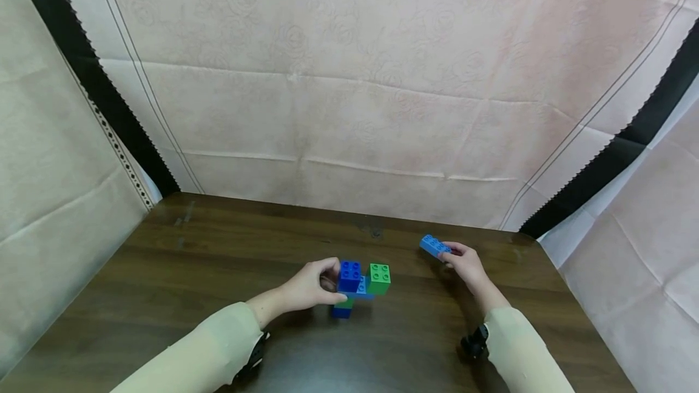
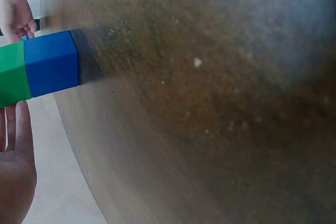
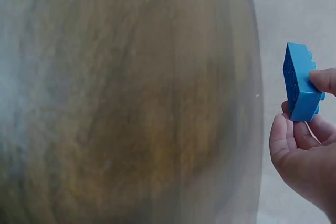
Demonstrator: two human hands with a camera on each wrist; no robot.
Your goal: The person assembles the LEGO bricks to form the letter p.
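My left hand grips a small stack of toy building bricks by its left side, thumb toward me. On top of the stack are a dark blue brick and, at the right, a bright green brick. Both sit on a light blue brick. Below it come another green brick and a dark blue brick at the bottom, close over the table. Farther right, my right hand pinches a long light blue brick by one end, thumb on its studded side.
The brown wooden table reaches back to a pale fabric wall. More pale fabric encloses the left side, and the right side likewise. Dark straps run up the corners. A small pale crumb lies on the tabletop.
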